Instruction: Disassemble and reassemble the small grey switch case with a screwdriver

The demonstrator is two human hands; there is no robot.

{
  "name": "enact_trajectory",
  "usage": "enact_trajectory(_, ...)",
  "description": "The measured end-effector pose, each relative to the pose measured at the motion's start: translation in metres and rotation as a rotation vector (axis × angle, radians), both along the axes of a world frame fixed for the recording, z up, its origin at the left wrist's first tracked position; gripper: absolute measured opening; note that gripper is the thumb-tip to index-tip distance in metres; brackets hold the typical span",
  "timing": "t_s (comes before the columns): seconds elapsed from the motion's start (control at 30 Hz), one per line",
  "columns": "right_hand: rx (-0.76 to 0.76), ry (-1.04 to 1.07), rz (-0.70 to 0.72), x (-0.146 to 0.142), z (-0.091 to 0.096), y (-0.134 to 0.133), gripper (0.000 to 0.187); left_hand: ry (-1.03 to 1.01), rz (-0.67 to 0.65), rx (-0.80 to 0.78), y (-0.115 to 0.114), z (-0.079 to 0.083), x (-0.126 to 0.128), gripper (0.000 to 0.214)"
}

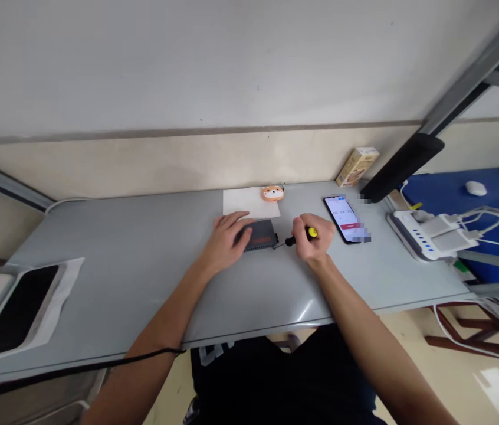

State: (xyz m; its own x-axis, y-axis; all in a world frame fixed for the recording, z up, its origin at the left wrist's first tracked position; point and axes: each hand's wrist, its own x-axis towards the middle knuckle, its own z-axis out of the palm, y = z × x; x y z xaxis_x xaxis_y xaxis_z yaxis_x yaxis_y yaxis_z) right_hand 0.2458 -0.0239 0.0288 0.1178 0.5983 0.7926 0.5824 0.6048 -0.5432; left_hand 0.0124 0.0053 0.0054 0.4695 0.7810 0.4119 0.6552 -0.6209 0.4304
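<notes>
A flat dark grey box (pixel 262 234) with reddish lettering on top lies on the grey desk. My left hand (pixel 228 241) grips its left end, thumb on the near side and the other fingers reaching over the far side. In my right hand (pixel 315 237) is a screwdriver (pixel 291 241) with a black and yellow handle, held in a closed fist. Its thin shaft points left, and the tip is at the box's right near corner. Whether the tip sits in a screw is too small to tell.
Behind the box lie a white paper sheet (pixel 247 202) and an orange animal-face case (pixel 273 193). To the right are a lit phone (pixel 342 218), a small carton (pixel 357 166) and a white power strip (pixel 422 239) with cables. A dark tablet-like object (pixel 19 310) lies far left.
</notes>
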Motion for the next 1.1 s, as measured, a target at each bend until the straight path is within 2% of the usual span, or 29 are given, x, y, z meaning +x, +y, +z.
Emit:
enact_trajectory(0.13,0.040,-0.001,-0.012,0.000,0.002,0.000,0.044,0.024,0.074,0.046,0.011,-0.005,-0.012,0.029)
enact_trajectory(0.27,0.041,0.006,-0.004,-0.002,0.002,-0.001,0.045,0.005,0.041,0.086,0.011,-0.006,-0.011,0.028)
enact_trajectory(0.43,0.039,-0.039,0.053,-0.006,0.001,-0.003,0.044,-0.014,-0.014,0.112,-0.001,0.002,0.000,0.023)
enact_trajectory(0.53,0.000,0.090,0.039,-0.008,0.000,-0.005,0.044,-0.010,-0.095,0.101,-0.008,0.007,0.004,0.020)
enact_trajectory(0.63,-0.049,0.283,-0.036,-0.011,0.000,-0.005,0.045,-0.004,-0.178,0.077,-0.009,0.005,0.007,0.017)
enact_trajectory(0.83,-0.149,0.395,-0.118,-0.013,0.000,0.001,0.046,-0.042,-0.165,0.134,0.000,-0.006,0.006,0.017)
enact_trajectory(0.9,-0.154,0.404,-0.118,-0.011,-0.001,0.002,0.046,-0.053,-0.134,0.148,0.005,-0.007,0.001,0.017)
enact_trajectory(0.97,-0.140,0.396,-0.125,-0.007,-0.002,0.003,0.047,-0.059,-0.046,0.168,0.010,-0.007,-0.006,0.016)
enact_trajectory(1.1,-0.074,0.300,-0.094,-0.001,-0.002,-0.001,0.047,-0.051,0.261,0.157,0.027,-0.004,-0.022,0.015)
